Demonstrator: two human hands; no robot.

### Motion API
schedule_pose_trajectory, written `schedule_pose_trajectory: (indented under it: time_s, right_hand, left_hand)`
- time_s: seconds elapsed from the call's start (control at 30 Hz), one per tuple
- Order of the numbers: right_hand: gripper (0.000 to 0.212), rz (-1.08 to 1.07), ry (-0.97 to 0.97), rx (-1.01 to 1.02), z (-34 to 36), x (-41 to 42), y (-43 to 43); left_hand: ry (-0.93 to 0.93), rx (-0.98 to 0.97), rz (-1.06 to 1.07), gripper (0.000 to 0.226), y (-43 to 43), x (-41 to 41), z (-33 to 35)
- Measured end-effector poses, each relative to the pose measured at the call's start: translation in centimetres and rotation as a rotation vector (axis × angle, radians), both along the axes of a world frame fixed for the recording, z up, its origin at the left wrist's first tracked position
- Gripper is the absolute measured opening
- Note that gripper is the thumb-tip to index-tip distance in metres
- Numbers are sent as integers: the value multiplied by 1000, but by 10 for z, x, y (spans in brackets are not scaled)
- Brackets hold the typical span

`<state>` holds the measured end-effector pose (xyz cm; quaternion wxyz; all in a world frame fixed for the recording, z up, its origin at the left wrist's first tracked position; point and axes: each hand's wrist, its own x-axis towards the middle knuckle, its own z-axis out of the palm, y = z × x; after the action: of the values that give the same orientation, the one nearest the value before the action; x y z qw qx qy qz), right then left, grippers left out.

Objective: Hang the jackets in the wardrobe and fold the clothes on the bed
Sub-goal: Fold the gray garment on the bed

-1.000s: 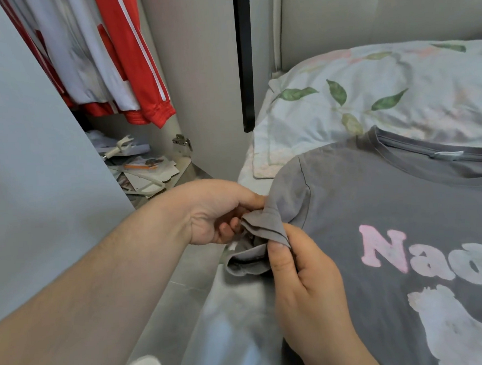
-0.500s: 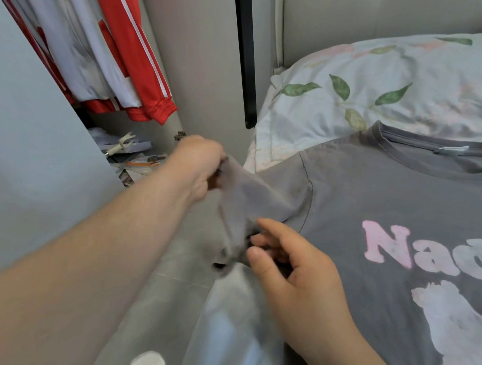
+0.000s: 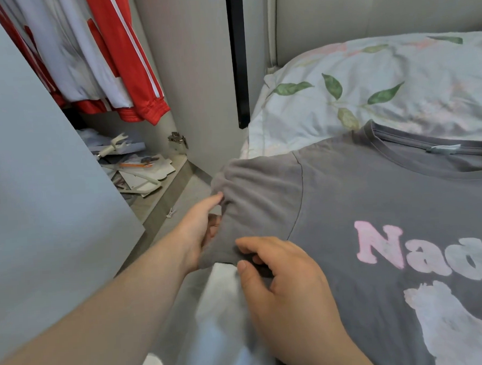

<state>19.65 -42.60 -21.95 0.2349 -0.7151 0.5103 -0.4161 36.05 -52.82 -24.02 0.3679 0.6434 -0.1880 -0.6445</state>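
A grey T-shirt [image 3: 376, 202] with pink letters and a white print lies face up on the bed. Its left sleeve [image 3: 260, 195] is spread out over the bed's edge. My left hand [image 3: 200, 227] is at the sleeve's hem, one finger straight along the edge and the others tucked under the fabric, holding it. Thumb and forefinger of my right hand [image 3: 282, 281] pinch the sleeve's lower edge near the underarm. Red and white jackets [image 3: 119, 62] hang in the open wardrobe at the upper left.
A leaf-print pillow [image 3: 383, 89] lies under the shirt's collar, against the padded headboard [image 3: 364, 5]. The wardrobe door [image 3: 37, 194] stands open on the left. Papers and clutter [image 3: 137, 166] cover the wardrobe floor. A narrow strip of floor [image 3: 184, 202] runs between wardrobe and bed.
The bunched sleeve has been pulled out and spread flat. My left hand lifted it up and left, then came down to the hem. My right hand shifted to the sleeve's lower edge.
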Motion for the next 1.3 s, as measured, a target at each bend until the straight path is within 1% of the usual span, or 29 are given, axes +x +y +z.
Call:
schedule_pose_trajectory:
  time_s: [0.03,0.1,0.2,0.27,0.3,0.37,0.4,0.47,0.5,0.53,0.67,0.7,0.8,0.87,0.9,0.93,1.0,1.07,1.13,1.23,1.3]
  right_hand:
    - [22,1,7,1,0,0,0]
    - [22,8,21,9,1,-1,1]
    - [23,18,31,20,3,-1,1]
    - [23,13,20,15,5,-1,1]
    - [24,11,29,10,7,-1,2]
    - [26,16,79,-12,8,0,2]
    - [29,19,137,-43,8,0,3]
    - [37,41,297,-86,8,2,5]
    - [39,57,364,-89,7,3,5]
    - [38,68,409,-97,5,4,4]
    - [23,96,507,-96,2,3,3]
    - [25,100,516,-62,4,2,2]
    - [33,186,494,47,11,1,1]
    - [32,241,396,118,17,-6,-4]
    - [36,226,313,158,22,-12,-6]
    - [42,163,285,119,24,-20,-9]
    - [55,-3,427,-17,29,-35,-15]
    - [66,-23,641,98,27,-42,-20]
    - [72,8,786,195,13,-43,-21]
    - [86,7,788,214,3,-41,-21]
    - [89,3,780,206,1,-41,-21]
  left_hand:
    - [48,-30,-3,63,7,-2,0]
    - [116,-131,32,49,13,-6,2]
    - [62,-309,129,33,9,-10,12]
    - [8,-377,171,16,3,-9,20]
    - [1,-389,203,12,2,-7,24]
    - [24,-358,223,14,3,2,26]
    - [33,-293,193,17,6,6,25]
    - [64,-98,105,22,16,11,20]
    - [93,-34,80,23,20,12,17]
    - [122,-10,72,25,22,12,14]
    - [237,-85,120,37,17,12,14]
    - [236,-94,114,37,15,11,16]
    - [218,-93,52,29,14,8,21]
    - [234,-174,79,24,14,8,26]
    - [236,-219,104,24,13,8,30]
    - [236,-264,120,25,11,10,33]
    - [224,-337,148,31,8,14,39]
    - [223,-380,171,35,7,14,44]
    - [237,-412,181,25,6,10,49]
    - [223,-432,170,20,5,3,57]
    - [214,-437,165,20,2,0,65]
